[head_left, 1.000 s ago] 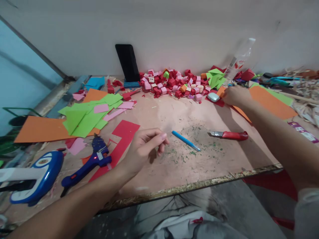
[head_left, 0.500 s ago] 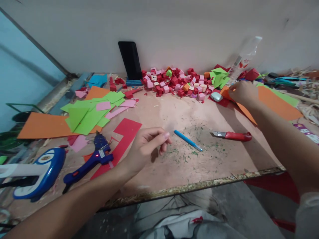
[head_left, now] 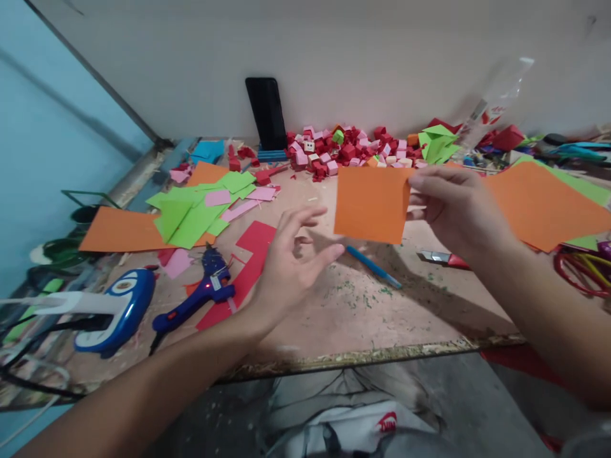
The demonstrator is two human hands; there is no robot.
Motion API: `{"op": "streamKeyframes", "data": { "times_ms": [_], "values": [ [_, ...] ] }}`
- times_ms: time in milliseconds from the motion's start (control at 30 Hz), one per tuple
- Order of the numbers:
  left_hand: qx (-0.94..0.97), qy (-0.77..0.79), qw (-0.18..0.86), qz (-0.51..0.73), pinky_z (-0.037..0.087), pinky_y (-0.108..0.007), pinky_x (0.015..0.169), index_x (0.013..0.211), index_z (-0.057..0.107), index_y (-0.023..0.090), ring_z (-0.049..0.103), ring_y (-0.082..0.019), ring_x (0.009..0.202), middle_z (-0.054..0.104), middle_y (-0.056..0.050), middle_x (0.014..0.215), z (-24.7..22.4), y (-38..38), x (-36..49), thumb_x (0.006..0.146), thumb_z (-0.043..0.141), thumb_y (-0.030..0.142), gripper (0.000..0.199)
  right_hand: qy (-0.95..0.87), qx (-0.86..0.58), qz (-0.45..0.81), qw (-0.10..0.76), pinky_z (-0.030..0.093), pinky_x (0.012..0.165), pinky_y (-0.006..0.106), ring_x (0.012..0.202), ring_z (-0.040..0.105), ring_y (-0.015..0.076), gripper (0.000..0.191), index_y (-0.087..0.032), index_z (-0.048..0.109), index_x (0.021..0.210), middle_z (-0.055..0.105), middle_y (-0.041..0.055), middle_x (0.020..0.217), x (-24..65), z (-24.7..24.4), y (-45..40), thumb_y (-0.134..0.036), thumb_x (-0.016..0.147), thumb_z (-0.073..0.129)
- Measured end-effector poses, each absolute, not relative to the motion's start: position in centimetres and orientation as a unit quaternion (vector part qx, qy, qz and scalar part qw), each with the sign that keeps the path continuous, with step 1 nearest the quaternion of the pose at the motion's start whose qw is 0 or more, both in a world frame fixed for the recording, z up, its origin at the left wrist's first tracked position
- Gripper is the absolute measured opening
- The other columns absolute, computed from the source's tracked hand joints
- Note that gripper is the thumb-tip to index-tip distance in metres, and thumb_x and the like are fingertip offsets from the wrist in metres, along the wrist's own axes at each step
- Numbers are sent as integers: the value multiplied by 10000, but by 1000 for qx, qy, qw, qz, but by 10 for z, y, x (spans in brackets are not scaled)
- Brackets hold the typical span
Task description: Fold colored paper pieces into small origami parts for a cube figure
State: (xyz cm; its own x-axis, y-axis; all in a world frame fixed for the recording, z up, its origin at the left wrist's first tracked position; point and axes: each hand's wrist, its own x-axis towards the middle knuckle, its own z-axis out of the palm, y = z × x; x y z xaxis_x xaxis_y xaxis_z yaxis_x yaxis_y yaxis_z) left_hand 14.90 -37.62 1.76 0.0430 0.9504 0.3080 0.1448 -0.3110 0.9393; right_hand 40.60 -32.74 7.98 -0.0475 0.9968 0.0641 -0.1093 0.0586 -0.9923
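An orange square of paper (head_left: 372, 205) is raised above the table, its right edge pinched by my right hand (head_left: 458, 203). My left hand (head_left: 298, 261) reaches toward the paper's left side with thumb and fingers apart, holding nothing. Below the paper lies a blue pen (head_left: 373, 267) among green crumbs. A red-handled utility knife (head_left: 442, 258) rests under my right hand, its handle partly hidden. Left of my left hand are a red paper strip (head_left: 255, 245) and a blue glue gun (head_left: 205, 286) with a small red light.
Small folded red and pink paper cubes (head_left: 348, 151) are heaped along the wall beside a phone (head_left: 266, 114). Green paper pieces (head_left: 191, 216) lie left, more orange paper (head_left: 548, 203) right, near red scissors (head_left: 580, 273). A blue and white power strip (head_left: 121, 312) sits front left.
My right hand has come back from the far right with the orange square. My left hand has opened and risen slightly. The camera view has turned a little left.
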Motion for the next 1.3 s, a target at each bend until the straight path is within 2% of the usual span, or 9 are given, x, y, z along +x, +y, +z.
{"op": "streamKeyframes", "data": {
  "times_ms": [100,200,367,500,733,867,1000,1100,1300],
  "values": [
    [523,421,506,541,581,-354,970,1375,612,251,671,-245,1233,679,-111,1395,14,-369,150,853,856,360,587,-478,-436,586,487,582,624,309,684,651,148,105,-222,783,788,713,24,803,395,68,-337,-250,830,876],
    [475,410,581,519,593,-343,938,1134,725,165,743,-215,1016,787,-97,1121,11,-366,150,838,861,361,381,-505,-466,571,449,589,680,333,770,691,181,142,-243,797,812,757,46,920,395,56,-338,-352,861,873],
    [449,438,491,605,584,-301,872,945,769,163,727,-177,916,803,-54,998,11,-360,146,819,872,313,222,-715,-512,378,289,531,684,371,742,688,215,213,-275,821,894,773,36,849,403,43,-349,-468,958,757],
    [446,433,426,657,573,-307,903,948,771,173,707,-167,931,788,-37,1002,12,-354,140,835,858,267,170,-861,-428,247,122,514,738,387,848,716,257,156,-302,819,1082,789,48,968,407,30,-360,-333,951,740],
    [490,472,371,633,555,-300,816,968,752,210,665,-169,883,761,-18,997,11,-358,141,901,796,307,126,-830,-534,-5,162,515,788,461,984,725,346,224,-236,821,1009,789,136,1077,438,32,-331,-244,996,598],
    [561,489,270,611,526,-299,816,888,742,218,645,-174,877,720,-14,939,16,-367,141,920,783,296,94,-772,-517,285,235,571,746,431,857,747,282,193,-255,828,1013,816,82,1003,422,44,-344,-400,982,705],
    [677,459,228,527,531,-335,910,928,802,244,674,-208,1000,734,-42,1042,28,-378,151,917,784,234,23,-593,-374,646,302,634,903,431,1115,762,279,503,-351,714,1374,733,49,1413,383,40,-364,-433,897,850],
    [681,450,291,498,524,-332,888,936,814,235,685,-217,1015,749,-52,1057,37,-381,165,915,778,219,44,-513,-327,701,372,616,986,408,1217,729,269,407,-321,768,1265,747,48,1395,367,32,-363,-399,882,880],
    [598,500,408,475,452,-296,733,1044,769,219,589,-169,827,703,-28,992,35,-378,178,842,855,311,238,-445,-332,709,435,607,961,383,1068,761,246,291,-262,820,1121,808,66,1236,369,18,-352,-371,862,897]
  ]
}}
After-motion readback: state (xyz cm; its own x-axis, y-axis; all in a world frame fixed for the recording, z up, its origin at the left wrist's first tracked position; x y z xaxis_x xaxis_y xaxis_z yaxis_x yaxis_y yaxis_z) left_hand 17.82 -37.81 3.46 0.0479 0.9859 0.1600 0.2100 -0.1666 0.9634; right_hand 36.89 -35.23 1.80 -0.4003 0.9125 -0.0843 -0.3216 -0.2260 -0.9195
